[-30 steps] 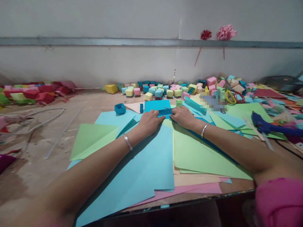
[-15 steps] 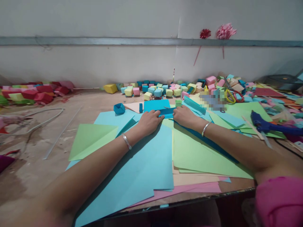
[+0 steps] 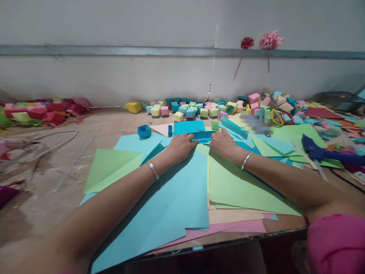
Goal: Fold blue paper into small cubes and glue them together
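My left hand (image 3: 180,147) and my right hand (image 3: 223,144) lie side by side at the far end of a pile of coloured paper sheets (image 3: 182,190). Both press with bent fingers on a folded bright blue paper (image 3: 190,129) lying flat on the sheets. The left fingers rest on its near edge, and the right fingers pinch the fold beside them. Each wrist wears a silver bangle. A small folded blue paper box (image 3: 144,131) sits just left of the hands.
Many small paper cubes (image 3: 196,108) in several colours lie along the wall. Red and pink paper boxes (image 3: 42,112) are heaped at far left. Scissors (image 3: 278,116) and a blue glue gun (image 3: 322,153) lie to the right. The table edge (image 3: 228,243) runs near me.
My right hand has slid slightly left along the blue paper's fold toward my left hand. The left hand has hardly moved.
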`<state>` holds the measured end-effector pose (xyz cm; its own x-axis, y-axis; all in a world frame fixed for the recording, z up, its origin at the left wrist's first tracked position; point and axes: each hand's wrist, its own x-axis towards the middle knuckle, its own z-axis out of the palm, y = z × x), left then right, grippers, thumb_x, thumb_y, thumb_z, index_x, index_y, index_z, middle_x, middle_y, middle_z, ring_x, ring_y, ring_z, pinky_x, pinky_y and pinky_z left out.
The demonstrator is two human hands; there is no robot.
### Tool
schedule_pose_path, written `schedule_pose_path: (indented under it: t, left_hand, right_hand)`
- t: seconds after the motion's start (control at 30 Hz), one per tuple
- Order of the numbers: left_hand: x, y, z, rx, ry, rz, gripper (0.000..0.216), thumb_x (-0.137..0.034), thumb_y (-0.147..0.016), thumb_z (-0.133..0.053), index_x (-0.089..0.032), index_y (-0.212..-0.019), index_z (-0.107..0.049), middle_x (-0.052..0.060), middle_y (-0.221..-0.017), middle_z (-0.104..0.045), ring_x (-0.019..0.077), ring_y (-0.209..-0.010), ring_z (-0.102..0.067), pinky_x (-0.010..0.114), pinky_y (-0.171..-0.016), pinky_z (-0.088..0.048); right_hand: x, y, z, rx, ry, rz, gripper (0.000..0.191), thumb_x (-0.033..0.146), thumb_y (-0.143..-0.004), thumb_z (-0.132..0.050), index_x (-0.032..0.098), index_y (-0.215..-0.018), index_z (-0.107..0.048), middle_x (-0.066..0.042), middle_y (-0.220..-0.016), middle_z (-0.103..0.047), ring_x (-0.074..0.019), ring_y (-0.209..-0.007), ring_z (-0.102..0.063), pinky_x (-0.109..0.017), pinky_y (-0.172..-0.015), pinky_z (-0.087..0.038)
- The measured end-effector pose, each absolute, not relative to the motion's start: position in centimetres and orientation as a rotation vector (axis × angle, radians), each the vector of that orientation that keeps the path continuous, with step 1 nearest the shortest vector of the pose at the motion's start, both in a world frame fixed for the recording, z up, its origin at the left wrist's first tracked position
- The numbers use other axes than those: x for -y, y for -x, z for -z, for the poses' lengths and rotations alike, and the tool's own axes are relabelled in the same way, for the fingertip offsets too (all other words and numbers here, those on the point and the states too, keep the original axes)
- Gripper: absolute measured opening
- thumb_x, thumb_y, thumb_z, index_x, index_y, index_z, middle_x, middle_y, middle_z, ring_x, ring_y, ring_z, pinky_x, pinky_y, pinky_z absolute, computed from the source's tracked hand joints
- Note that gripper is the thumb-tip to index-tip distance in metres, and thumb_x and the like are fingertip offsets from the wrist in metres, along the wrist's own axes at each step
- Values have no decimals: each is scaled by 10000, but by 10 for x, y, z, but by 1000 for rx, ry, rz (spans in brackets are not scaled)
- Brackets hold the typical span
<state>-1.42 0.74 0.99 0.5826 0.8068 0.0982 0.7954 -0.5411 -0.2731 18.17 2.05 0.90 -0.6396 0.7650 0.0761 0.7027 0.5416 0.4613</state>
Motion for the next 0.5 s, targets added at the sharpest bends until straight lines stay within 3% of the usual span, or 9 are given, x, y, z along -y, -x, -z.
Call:
schedule_pose_path:
  t: [0.2,0.37,0.5]
  left_hand:
    - [-6,12,-10,1303,2501,-31,347,-228,-989,-372,-235,-1230,-620,112,-1045,-613,251,-908,-538,344,-633,-300]
    - [-6,12,-12,1333,2466,-31,244,-125,-901,-470,-142,-835,-704,129,-882,-635,278,-922,-536,400,-709,-312]
    - [-7,16,-15,1404,2401,-123,226,-49,-809,-519,-140,-691,-688,121,-757,-614,270,-835,-531,401,-703,-303]
  right_hand:
    - [-30,-171,-2,-2817,-1122,-599,325,113,-955,-388,105,-948,-713,-155,-946,-662,-248,-877,-582,-344,-656,-308]
    - [-38,-170,0,-2774,-1161,-549,311,125,-948,-418,120,-857,-716,-145,-943,-662,-248,-881,-588,-336,-644,-304]
    - [-36,-172,-3,-2778,-1181,-509,301,120,-947,-418,113,-857,-705,-156,-966,-652,-256,-927,-574,-336,-660,-314]
